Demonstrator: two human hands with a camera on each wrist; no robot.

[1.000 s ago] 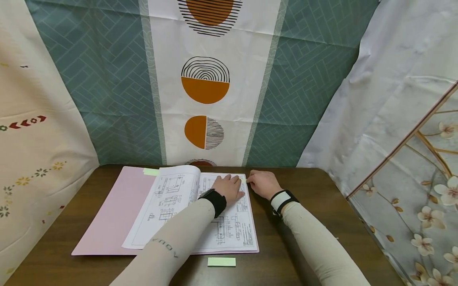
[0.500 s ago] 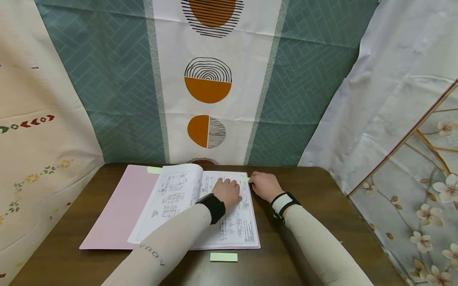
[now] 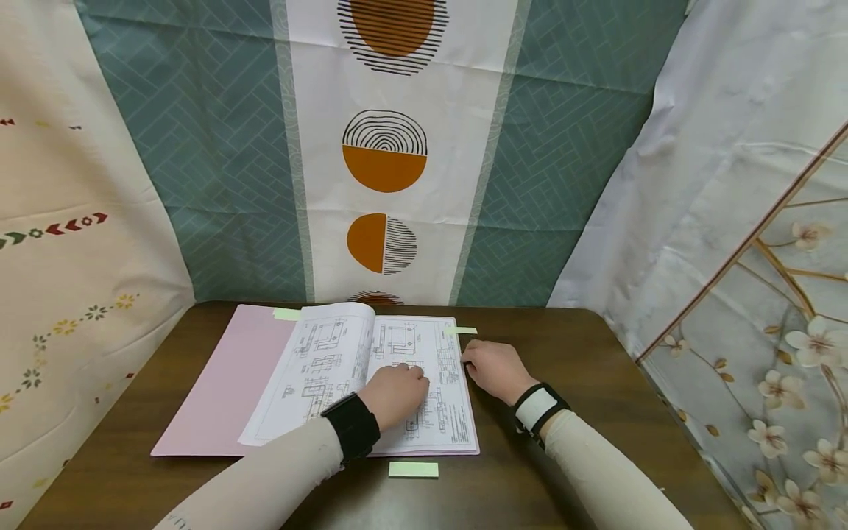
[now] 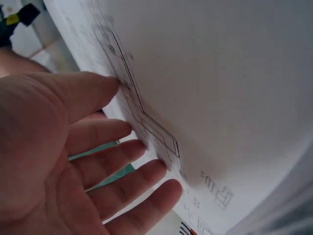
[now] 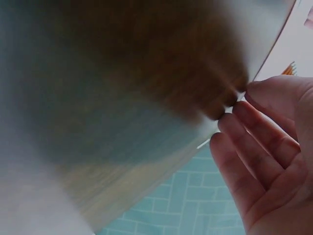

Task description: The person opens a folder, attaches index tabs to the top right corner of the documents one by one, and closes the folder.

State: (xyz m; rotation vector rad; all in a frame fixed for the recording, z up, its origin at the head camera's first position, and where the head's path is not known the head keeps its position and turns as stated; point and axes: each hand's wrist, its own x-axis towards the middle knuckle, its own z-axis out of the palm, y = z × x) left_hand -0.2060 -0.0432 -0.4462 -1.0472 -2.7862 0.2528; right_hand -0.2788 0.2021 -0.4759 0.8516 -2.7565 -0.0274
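Observation:
An open pink folder point(image 3: 218, 390) lies on the table, with white pages of technical drawings inside. My left hand point(image 3: 396, 394) is over the right-hand page point(image 3: 457, 430), its fingers loosely bent. In the left wrist view, the left fingers point(image 4: 129, 181) are spread close to the printed drawing. My right hand point(image 3: 497, 372) is at the right edge of the folder, below a pale green sticky tab point(image 3: 467, 330) that sticks out past that edge. In the right wrist view, the right thumb is at the page edge and the fingertips point(image 5: 220, 139) meet the brown tabletop.
Another green tab point(image 3: 287, 314) sticks out at the folder's top left. A green sticky-note pad point(image 3: 414, 470) lies on the brown table point(image 3: 563, 327) in front of the folder. A patterned curtain point(image 3: 225, 147) hangs behind the table, with a floral cloth point(image 3: 748, 294) on the right.
My right hand has let go of the sticky tab at the page's upper right edge and slid down along the edge. My left hand has drawn back toward the front over the page.

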